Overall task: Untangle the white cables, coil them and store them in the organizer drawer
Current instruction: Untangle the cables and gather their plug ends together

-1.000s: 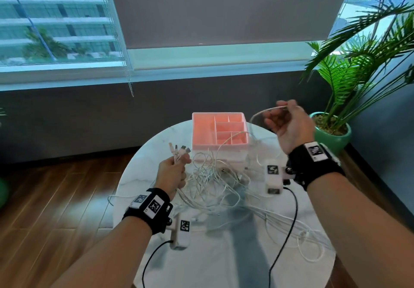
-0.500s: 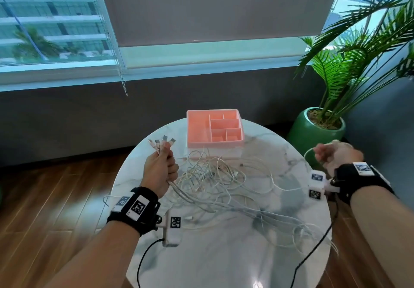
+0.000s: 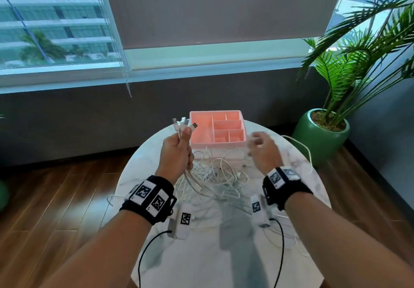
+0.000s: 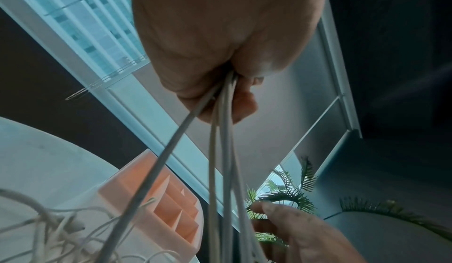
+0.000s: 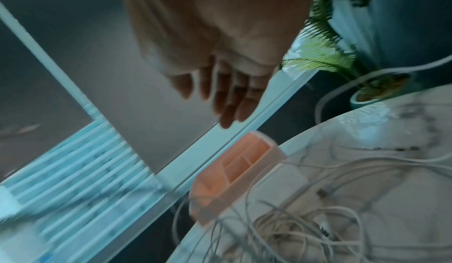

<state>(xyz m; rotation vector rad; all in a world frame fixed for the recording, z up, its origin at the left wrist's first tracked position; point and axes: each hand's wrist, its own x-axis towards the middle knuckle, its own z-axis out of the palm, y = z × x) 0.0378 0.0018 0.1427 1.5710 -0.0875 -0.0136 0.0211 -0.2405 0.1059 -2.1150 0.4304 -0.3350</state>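
My left hand (image 3: 178,151) is raised above the table and grips a bundle of white cable ends, whose plugs (image 3: 183,124) stick up out of the fist. In the left wrist view the strands (image 4: 220,141) hang from that fist (image 4: 215,69) down to the tangle. The tangle of white cables (image 3: 212,173) lies mid-table in front of the pink organizer drawer (image 3: 219,144), whose compartments hold nothing. My right hand (image 3: 261,150) is blurred near the drawer's front right corner. Its fingers (image 5: 227,97) are straight and hold nothing. A loose cable loop (image 3: 301,146) arcs to its right.
The round marble table (image 3: 201,254) is small, with its edge close on every side. A potted palm in a green pot (image 3: 322,137) stands on the floor at the right. Black wrist-camera leads (image 3: 281,238) trail over the near part of the table.
My right hand has swung from beyond the table's right edge back to the drawer and let go of the cable it was pulling. My left hand has kept its hold on the plugs.
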